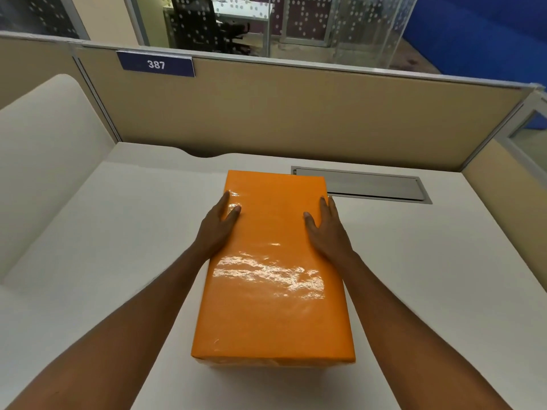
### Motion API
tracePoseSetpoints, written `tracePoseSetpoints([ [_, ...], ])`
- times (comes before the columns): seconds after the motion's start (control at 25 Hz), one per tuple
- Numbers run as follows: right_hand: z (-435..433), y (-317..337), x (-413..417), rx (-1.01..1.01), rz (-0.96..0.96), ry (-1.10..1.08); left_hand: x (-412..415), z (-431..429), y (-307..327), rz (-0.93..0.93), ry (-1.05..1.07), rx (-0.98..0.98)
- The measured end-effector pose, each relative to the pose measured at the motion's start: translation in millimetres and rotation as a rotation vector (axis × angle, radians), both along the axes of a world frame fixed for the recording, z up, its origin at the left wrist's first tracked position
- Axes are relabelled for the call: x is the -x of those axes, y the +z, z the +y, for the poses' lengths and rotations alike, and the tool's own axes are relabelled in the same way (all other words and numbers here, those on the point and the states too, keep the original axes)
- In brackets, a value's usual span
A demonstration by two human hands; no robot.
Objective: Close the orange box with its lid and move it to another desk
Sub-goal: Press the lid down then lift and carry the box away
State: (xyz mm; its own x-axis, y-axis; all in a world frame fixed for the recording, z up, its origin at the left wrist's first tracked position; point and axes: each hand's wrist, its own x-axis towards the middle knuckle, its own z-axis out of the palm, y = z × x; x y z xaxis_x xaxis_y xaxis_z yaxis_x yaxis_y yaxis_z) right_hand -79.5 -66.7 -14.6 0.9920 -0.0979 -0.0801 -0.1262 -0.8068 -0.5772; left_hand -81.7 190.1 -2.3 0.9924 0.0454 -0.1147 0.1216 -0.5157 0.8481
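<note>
The orange box (273, 267) has its glossy lid on and stands on a white desk (118, 232), long side pointing away from me. My left hand (217, 227) grips its left edge, thumb on the lid and fingers down the side. My right hand (328, 229) holds the right edge the same way. Both hands sit on the far half of the box. Whether the box rests on the desk or is lifted slightly, I cannot tell.
A grey metal cable hatch (376, 186) is set in the desk behind the box on the right. Beige partition walls (296, 113) enclose the desk, with a blue sign "387" (156, 64). A white curved panel (38, 149) rises at the left.
</note>
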Motion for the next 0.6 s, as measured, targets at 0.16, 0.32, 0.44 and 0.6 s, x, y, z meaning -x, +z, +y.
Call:
tracePoseSetpoints([
  [0.16, 2.7, -8.2, -4.1, -0.004, -0.014, -0.019, -6.6, 0.1, -7.7, 0.014, 0.001, -0.01],
  [0.32, 2.1, -13.5, -6.9, 0.037, -0.028, -0.031, -10.9, -0.5, -14.0, 0.015, -0.01, -0.016],
  [0.44, 1.5, -15.6, -8.0, 0.051, -0.037, -0.042, -12.2, -1.6, -16.9, -0.001, 0.0, -0.027],
  [0.6, 0.2, -15.6, -6.8, 0.063, -0.031, -0.04, -12.3, -0.4, -20.0, 0.001, -0.01, -0.044],
])
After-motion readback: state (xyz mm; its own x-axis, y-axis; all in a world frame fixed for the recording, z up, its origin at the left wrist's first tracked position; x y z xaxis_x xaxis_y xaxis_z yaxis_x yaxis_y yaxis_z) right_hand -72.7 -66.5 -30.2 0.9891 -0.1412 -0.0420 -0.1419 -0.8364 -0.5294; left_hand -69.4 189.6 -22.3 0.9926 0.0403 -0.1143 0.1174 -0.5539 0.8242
